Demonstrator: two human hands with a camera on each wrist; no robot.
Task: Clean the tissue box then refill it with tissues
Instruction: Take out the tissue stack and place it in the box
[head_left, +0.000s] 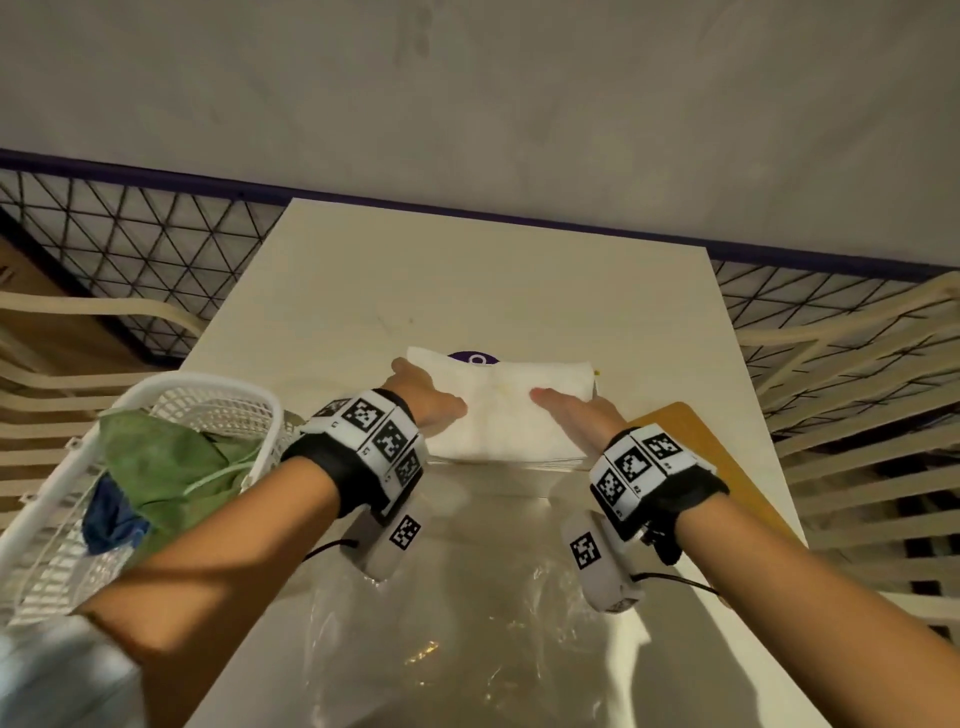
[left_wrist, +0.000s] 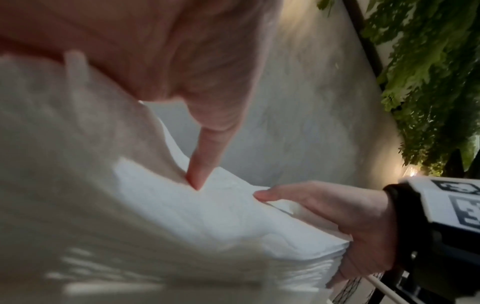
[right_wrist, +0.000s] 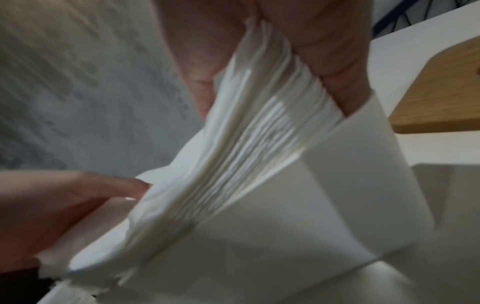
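A thick stack of white tissues (head_left: 498, 410) sits partly inside the open white tissue box (head_left: 498, 483), with its upper part above the rim. My left hand (head_left: 426, 400) grips the stack's left end, its thumb (left_wrist: 197, 174) pressing on the top sheet. My right hand (head_left: 571, 410) grips the right end, thumb on top. In the right wrist view its fingers (right_wrist: 335, 88) curl round the stack (right_wrist: 246, 154), down between the tissues and the box wall (right_wrist: 324, 195). The left wrist view shows the stack (left_wrist: 207, 216) bowed slightly between both hands.
A wooden lid (head_left: 727, 467) lies flat to the right of the box. Crumpled clear plastic wrap (head_left: 467, 623) covers the near table. A white basket (head_left: 218, 395) holding a green cloth (head_left: 171, 457) and a blue cloth (head_left: 109, 519) stands at the left. A purple object (head_left: 472, 358) peeks out behind the stack.
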